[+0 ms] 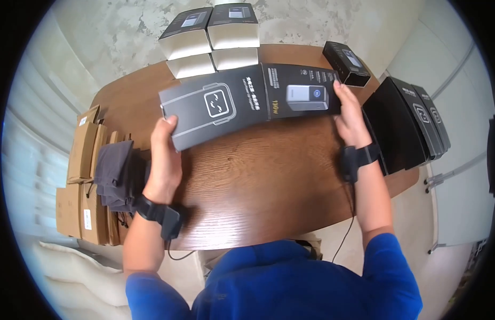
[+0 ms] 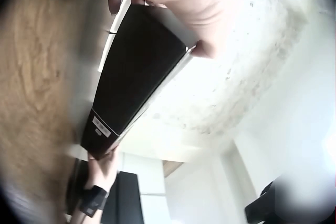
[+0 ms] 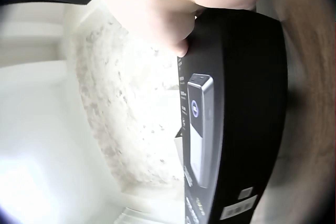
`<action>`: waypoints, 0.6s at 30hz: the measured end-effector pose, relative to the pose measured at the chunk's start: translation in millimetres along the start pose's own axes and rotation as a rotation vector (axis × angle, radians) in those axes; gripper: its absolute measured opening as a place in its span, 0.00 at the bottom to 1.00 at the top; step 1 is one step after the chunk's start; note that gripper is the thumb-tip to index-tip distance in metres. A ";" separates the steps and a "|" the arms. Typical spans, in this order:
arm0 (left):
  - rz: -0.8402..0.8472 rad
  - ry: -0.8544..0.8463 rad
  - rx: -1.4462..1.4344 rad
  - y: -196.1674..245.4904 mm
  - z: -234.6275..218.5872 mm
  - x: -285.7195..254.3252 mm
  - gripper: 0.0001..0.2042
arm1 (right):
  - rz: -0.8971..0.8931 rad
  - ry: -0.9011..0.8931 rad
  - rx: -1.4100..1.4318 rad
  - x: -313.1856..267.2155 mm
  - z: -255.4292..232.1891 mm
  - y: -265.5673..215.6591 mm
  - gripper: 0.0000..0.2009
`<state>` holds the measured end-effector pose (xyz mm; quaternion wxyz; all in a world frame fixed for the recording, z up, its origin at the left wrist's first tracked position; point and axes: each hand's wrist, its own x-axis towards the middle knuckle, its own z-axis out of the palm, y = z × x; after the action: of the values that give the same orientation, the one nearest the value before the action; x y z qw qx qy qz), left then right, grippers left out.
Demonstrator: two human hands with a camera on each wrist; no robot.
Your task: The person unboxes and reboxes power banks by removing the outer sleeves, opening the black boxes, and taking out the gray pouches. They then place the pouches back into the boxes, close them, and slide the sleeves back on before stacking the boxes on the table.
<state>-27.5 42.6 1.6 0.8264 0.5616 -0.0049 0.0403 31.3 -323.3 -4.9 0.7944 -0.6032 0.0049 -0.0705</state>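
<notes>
Both hands hold up a long dark box above the table. Its left part (image 1: 205, 109) carries a white line drawing, and its right part (image 1: 301, 90) has a power bank picture and "130W" print; a seam divides them. My left hand (image 1: 166, 141) grips the left end, thumb on the front face. At the other end my right hand (image 1: 351, 112) holds the box with its thumb near the upper corner. A dark side (image 2: 131, 66) with a barcode label shows in the left wrist view. In the right wrist view the printed face (image 3: 202, 129) is seen edge-on.
On the brown wooden table (image 1: 242, 181), open white-sided boxes (image 1: 234, 32) are stacked at the back. A small black box (image 1: 347, 61) sits back right, larger black boxes (image 1: 402, 125) at the right. Brown cartons (image 1: 82, 149) and dark cloth pouches (image 1: 117, 170) lie left.
</notes>
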 end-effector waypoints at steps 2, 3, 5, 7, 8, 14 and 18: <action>0.018 0.002 -0.019 2.2 -1.8 2.8 0.25 | 0.002 0.083 0.037 -9.2 10.3 -1.7 0.13; 0.019 0.053 -0.025 5.0 0.4 1.4 0.26 | -0.049 0.098 -0.017 -6.9 7.3 3.8 0.13; 0.050 0.129 -0.026 6.8 -1.4 1.8 0.28 | -0.118 0.146 -0.065 4.4 -7.6 16.1 0.13; 0.042 0.141 -0.072 15.0 3.0 -1.3 0.28 | -0.082 0.223 0.025 3.8 -10.7 9.6 0.15; 0.030 0.139 -0.116 18.0 5.8 -2.8 0.27 | -0.087 0.273 0.012 3.0 -9.3 6.6 0.16; -0.087 0.157 -0.096 8.3 10.3 -3.6 0.24 | -0.004 0.314 0.161 -4.0 7.1 4.7 0.18; -0.189 0.154 -0.064 -0.1 15.7 -8.6 0.25 | 0.000 0.238 0.141 -8.6 15.9 6.3 0.19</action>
<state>-35.5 27.5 6.8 0.8421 0.5280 0.1101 0.0048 25.0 -305.4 -7.4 0.8286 -0.5334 0.0941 -0.1418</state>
